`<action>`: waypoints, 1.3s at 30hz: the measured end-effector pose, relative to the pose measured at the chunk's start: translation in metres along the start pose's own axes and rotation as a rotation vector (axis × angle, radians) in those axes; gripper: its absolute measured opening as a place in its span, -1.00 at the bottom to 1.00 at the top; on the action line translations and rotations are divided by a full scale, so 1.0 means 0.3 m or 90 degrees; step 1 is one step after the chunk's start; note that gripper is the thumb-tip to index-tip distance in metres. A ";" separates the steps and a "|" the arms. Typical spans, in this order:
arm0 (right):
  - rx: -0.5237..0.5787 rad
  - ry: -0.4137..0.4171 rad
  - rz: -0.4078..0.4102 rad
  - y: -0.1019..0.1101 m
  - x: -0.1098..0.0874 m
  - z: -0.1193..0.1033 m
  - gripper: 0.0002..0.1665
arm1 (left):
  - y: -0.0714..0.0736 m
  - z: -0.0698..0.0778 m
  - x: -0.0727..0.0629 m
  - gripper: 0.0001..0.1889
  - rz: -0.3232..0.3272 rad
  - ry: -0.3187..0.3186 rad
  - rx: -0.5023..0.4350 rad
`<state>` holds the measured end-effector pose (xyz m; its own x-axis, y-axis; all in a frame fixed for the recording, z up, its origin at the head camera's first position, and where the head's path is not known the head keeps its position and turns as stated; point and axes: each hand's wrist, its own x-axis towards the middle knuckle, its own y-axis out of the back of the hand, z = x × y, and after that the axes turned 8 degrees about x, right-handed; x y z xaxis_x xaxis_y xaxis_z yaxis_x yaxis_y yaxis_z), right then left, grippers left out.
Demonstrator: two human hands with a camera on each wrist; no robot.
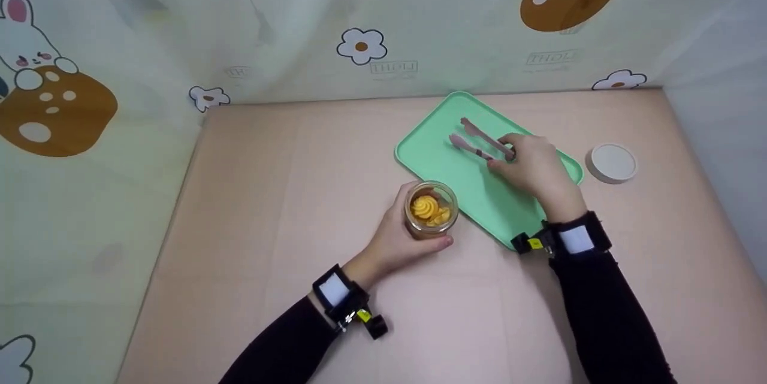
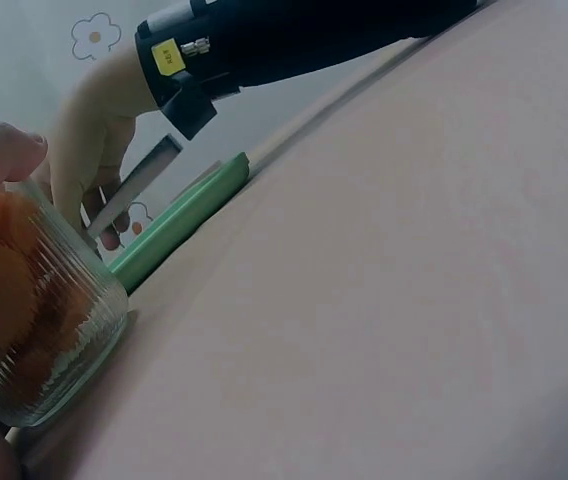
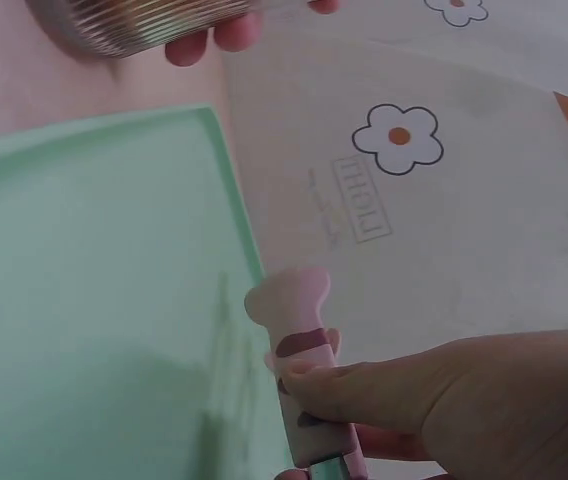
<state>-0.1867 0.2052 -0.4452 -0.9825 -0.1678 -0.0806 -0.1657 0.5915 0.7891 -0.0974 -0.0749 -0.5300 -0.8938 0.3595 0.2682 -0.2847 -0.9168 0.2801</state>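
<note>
A ribbed glass jar (image 1: 413,229) stands uncapped in my left hand (image 1: 392,246), with fingers and thumb wrapped round its side. Inside it are yellow-orange pieces (image 1: 424,207), one of them swirl-shaped; through the glass in the left wrist view they look deep orange. Over the green tray (image 1: 428,153), my right hand (image 1: 536,171) pinches a pair of pink tongs (image 1: 486,138) between thumb and fingers. The two arms of the tongs are spread apart and point to the far left. Up close in the right wrist view, a tong arm (image 3: 299,320) shows a rounded, lobed end and dark pink markings.
To the right of the tray lies a round white lid (image 1: 612,162). A pale pink cover (image 1: 251,210) lies over the table, and a patterned curtain (image 1: 287,30) hangs along its back and left sides. The jar is close to the tray's near left edge.
</note>
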 end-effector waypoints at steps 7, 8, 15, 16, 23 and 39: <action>-0.021 -0.009 -0.047 -0.006 0.000 0.017 -0.34 | -0.002 -0.003 0.001 0.01 -0.003 0.003 0.002; -0.023 -0.014 -0.054 -0.001 -0.002 0.018 -0.33 | -0.002 -0.003 0.001 0.00 -0.003 0.001 0.000; -0.012 -0.062 -0.063 0.063 -0.016 0.030 -0.17 | -0.004 -0.005 0.002 -0.01 0.000 -0.003 0.005; -0.006 -0.072 -0.059 0.080 -0.019 0.039 -0.13 | -0.005 -0.005 0.001 0.00 -0.001 -0.002 0.006; 0.035 -0.157 0.014 0.217 -0.061 0.164 -0.04 | -0.007 -0.002 0.000 -0.01 -0.004 -0.001 0.006; 0.051 -0.339 0.039 0.280 -0.123 0.323 0.18 | -0.003 -0.005 -0.001 0.01 0.000 0.001 0.002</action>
<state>-0.1727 0.3375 -0.4349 -0.8939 0.2798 -0.3501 -0.0926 0.6490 0.7551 -0.0973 -0.0746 -0.5315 -0.8945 0.3590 0.2665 -0.2836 -0.9164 0.2826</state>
